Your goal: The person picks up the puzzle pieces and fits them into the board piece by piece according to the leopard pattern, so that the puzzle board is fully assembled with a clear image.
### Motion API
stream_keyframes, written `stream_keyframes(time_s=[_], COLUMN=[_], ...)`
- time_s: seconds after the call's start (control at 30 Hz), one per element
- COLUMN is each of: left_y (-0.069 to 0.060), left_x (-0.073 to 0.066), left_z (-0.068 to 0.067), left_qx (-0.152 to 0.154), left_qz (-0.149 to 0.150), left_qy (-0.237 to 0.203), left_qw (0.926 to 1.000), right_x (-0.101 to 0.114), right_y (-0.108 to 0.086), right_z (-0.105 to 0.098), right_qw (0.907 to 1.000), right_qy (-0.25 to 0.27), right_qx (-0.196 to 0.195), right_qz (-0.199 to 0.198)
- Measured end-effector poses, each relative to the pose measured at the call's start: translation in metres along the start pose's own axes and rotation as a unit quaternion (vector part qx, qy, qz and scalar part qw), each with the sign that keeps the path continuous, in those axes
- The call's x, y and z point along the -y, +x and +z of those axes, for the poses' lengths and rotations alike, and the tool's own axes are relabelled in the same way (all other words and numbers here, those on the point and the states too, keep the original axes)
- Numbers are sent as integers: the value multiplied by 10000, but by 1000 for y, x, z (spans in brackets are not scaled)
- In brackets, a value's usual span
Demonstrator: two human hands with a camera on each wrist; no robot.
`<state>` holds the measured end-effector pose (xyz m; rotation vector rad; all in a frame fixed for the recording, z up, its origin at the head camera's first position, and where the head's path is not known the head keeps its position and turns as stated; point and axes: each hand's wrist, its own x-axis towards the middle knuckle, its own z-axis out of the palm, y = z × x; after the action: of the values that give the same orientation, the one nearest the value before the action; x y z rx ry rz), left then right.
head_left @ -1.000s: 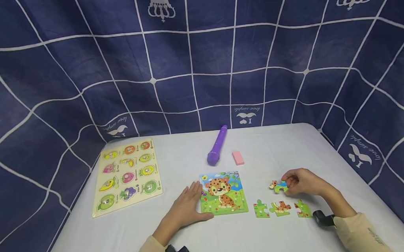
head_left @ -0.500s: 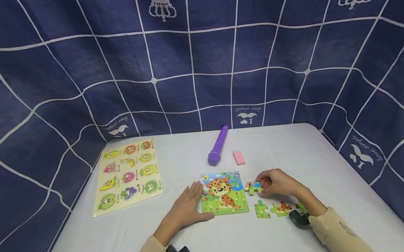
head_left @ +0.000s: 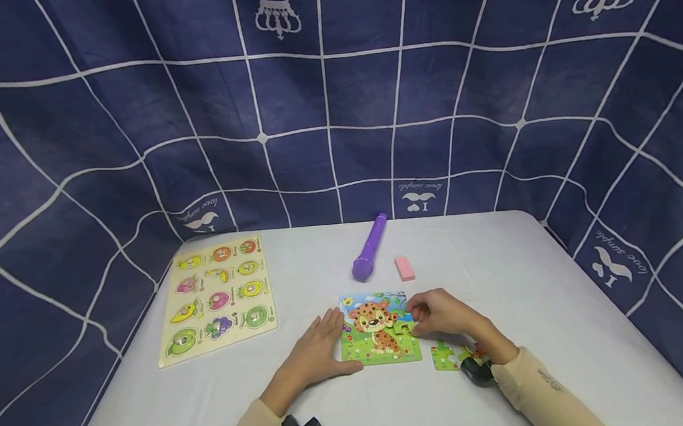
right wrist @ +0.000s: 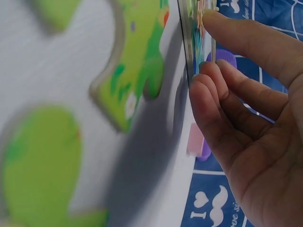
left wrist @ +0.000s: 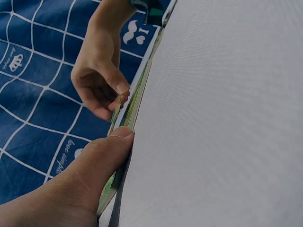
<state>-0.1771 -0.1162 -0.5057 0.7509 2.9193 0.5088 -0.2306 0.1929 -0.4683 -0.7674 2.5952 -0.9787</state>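
In the head view, a square jigsaw board with a spotted leopard cub lies on the white table. My left hand rests along its left side with straight fingers, the thumb at the lower left corner. Over the board's right part, my right hand pinches a jigsaw piece between thumb and fingers. The left wrist view shows that piece tilted just above the board. Loose green jigsaw pieces lie right of the board, partly hidden under my right wrist; the right wrist view shows them close up.
A wooden fruit puzzle board lies at the far left. Behind the jigsaw are a purple toy microphone and a small pink block. A blue checked curtain surrounds the white table.
My right hand has carried the jigsaw piece leftward from right of the board to over its right part. The left hand has stayed at the board's left edge.
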Motion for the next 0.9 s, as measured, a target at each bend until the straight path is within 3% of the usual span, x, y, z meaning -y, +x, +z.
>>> stream_keyframes(time_s=[0.5,0.9], left_y=[0,0], left_x=[-1,0], left_z=[0,1], left_qx=[-20,-44], left_qz=[-8,-6], left_qy=[39,106], left_qw=[10000,9999], right_x=[5,10], right_y=[11,14], right_z=[7,6], right_qw=[9999,9990], right_qy=[-137,-179], right_qx=[-22,94], right_qz=[85,392])
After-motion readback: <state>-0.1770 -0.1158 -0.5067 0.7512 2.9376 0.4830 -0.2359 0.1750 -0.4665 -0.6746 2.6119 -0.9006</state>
